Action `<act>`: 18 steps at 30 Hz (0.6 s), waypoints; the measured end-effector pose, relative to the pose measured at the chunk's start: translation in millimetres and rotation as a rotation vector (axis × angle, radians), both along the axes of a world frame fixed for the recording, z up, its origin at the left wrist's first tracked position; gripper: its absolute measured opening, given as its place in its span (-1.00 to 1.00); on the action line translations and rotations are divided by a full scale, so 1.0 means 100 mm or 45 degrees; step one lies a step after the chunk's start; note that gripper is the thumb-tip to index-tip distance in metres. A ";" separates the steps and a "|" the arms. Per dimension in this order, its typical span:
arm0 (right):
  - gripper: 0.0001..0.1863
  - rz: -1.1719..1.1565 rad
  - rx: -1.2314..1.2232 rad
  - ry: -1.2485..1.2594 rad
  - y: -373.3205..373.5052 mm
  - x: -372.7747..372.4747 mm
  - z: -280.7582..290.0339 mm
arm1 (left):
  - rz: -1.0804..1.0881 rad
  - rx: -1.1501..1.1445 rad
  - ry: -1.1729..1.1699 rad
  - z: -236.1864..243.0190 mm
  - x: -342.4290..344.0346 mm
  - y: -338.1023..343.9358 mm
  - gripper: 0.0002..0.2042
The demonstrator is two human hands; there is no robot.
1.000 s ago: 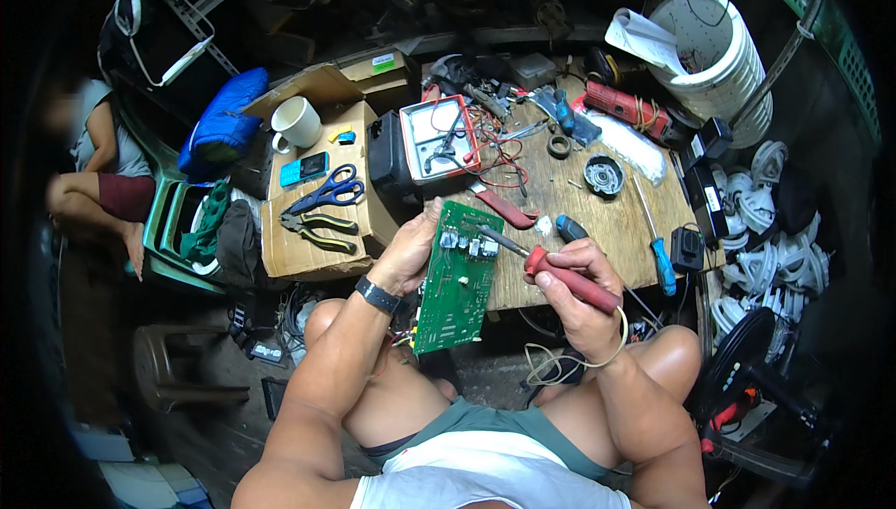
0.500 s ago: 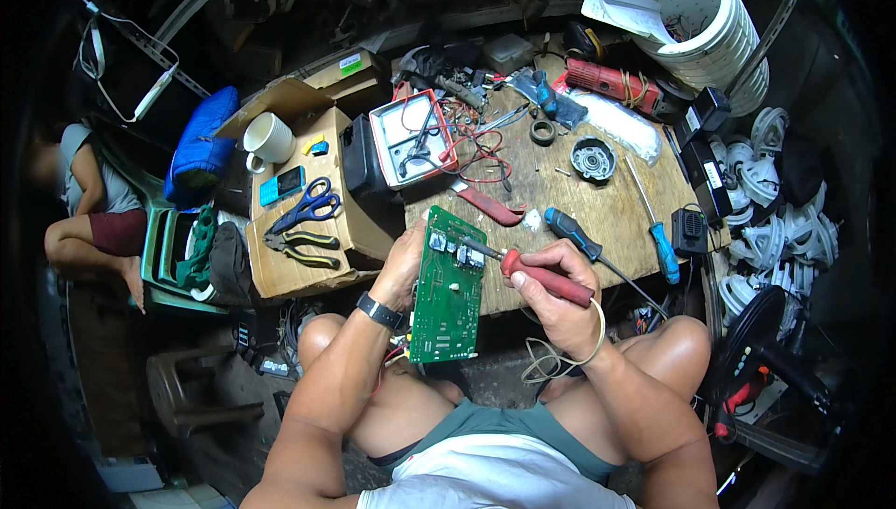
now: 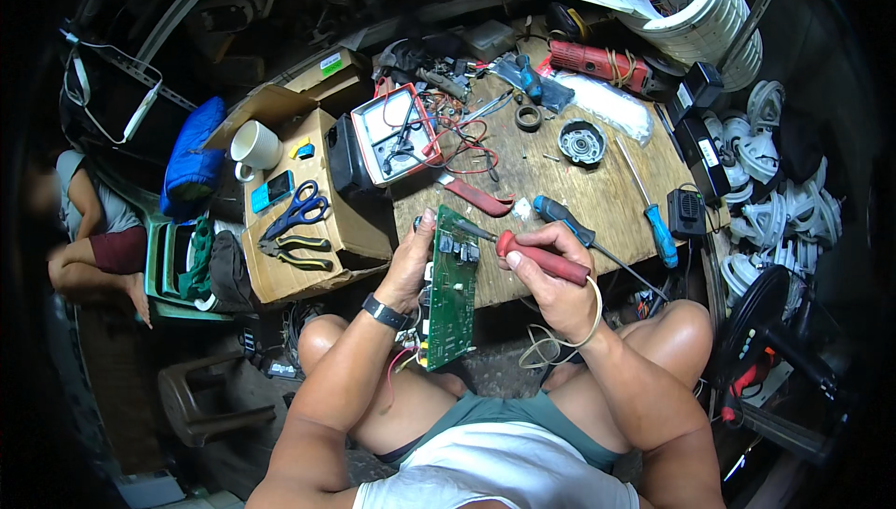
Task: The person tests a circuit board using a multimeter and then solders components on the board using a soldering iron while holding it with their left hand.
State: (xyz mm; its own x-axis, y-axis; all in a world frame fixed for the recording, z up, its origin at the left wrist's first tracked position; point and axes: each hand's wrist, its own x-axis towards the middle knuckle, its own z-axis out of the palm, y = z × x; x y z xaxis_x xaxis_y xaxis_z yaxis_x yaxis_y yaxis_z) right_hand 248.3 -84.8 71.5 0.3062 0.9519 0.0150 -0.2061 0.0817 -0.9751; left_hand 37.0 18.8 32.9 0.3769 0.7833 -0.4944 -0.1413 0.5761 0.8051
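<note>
A green circuit board stands tilted on edge above my lap, gripped along its left side by my left hand. Coloured wires hang from its lower left corner. My right hand is wrapped round the red handle of a soldering iron, whose pale cord loops down below the wrist. The iron's tip points left at the upper part of the board, close to several small dark components; whether it touches is too small to tell.
On the wooden bench lie a red-handled tool, blue screwdrivers, a round metal part and a red angle grinder. Scissors and pliers rest on a carton at left. Another person sits far left.
My left hand has turned the board more edge-on, showing parts on its left side. The iron's tip has moved up and left along the board. The whole view has shifted slightly.
</note>
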 end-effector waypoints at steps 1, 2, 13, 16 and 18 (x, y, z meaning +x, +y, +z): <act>-0.80 -0.005 0.007 0.002 0.00 0.00 0.00 | -0.001 0.035 0.021 -0.05 0.01 -0.01 -0.43; -0.80 -0.011 0.013 0.001 -0.01 0.01 0.01 | -0.015 0.186 0.068 -0.18 0.00 -0.01 -0.40; -0.79 -0.019 -0.002 0.001 -0.09 0.05 0.02 | 0.194 0.122 -0.394 -0.60 0.12 0.14 -0.22; -0.78 -0.016 0.004 0.000 -0.10 0.05 0.01 | 0.236 0.108 -0.372 -0.67 0.15 0.15 -0.22; -0.78 -0.016 0.010 -0.009 -0.11 0.05 0.00 | 0.250 0.153 -0.325 -0.68 0.18 0.16 -0.22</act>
State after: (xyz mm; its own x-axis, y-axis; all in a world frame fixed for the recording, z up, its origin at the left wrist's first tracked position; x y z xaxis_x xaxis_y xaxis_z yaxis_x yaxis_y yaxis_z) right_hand 253.3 -95.4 71.4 0.3178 0.9478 0.0248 -0.1984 0.0921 -0.9758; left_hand 54.9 34.5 -35.3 0.3126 0.9003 -0.3030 -0.4463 0.4207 0.7898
